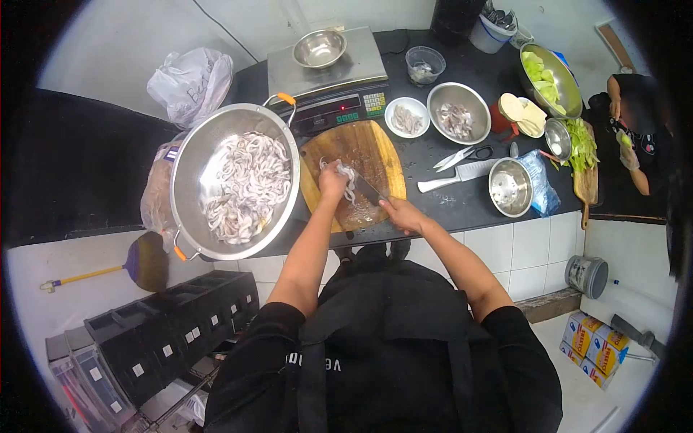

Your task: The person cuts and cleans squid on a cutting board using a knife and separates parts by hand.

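My left hand (pixel 333 182) is closed on a strand of pale squid tentacles (pixel 349 180) lying on the wooden cutting board (pixel 317 148). My right hand (pixel 404 216) grips a knife (pixel 369 190), its blade angled over the board against the tentacles. Left of the board, a large steel basin (pixel 189 180) with orange handles holds a heap of the same tentacles. Behind the board stand a white bowl (pixel 388 124) with pale pieces and a steel bowl (pixel 442 92) with darker squid pieces. The cut edge under the blade is too small to make out.
A digital scale (pixel 339 108) carries a small steel bowl (pixel 320 49). Right of the board lie scissors (pixel 455 156) and a white-handled knife (pixel 458 175), beside another steel bowl (pixel 511 186). Farther right, chopped greens (pixel 580 146) rest on a second board; another person (pixel 632 137) stands there.
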Available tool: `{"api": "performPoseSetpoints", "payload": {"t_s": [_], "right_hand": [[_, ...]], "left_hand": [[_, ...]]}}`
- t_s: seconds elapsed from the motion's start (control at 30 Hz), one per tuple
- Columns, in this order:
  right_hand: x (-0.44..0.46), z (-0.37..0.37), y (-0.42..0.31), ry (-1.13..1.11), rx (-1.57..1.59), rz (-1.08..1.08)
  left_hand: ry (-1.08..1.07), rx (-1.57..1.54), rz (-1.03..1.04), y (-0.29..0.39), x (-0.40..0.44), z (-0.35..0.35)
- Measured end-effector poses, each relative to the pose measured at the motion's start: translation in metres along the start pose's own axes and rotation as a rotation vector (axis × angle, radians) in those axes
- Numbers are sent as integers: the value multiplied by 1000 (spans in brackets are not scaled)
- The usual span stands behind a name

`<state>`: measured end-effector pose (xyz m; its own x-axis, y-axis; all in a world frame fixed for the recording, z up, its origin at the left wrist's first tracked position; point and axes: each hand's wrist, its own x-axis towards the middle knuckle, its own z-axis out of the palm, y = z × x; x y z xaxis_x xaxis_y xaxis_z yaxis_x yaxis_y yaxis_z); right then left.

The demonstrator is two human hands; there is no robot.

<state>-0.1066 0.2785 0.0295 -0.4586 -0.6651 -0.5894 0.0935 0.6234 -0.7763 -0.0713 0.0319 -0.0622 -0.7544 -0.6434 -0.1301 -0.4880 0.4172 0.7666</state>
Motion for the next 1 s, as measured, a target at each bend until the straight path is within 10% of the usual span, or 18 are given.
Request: {"api": "performPoseSetpoints", "payload": {"t_s": [0.57,0.67,0.83,1.0], "right_hand": [[-52,-113,-46,331,-60,69],[-24,-125,-19,692,-656,-77],[-44,-122,-47,716,-642,-3],[-43,-85,-19,480,-536,-120]], "left_hand": [[-137,-263,233,191,41,29],[-185,-30,338,175,50,33],[-182,608,354,108,-18,-2],[-51,536,284,48,-43,9]]}}
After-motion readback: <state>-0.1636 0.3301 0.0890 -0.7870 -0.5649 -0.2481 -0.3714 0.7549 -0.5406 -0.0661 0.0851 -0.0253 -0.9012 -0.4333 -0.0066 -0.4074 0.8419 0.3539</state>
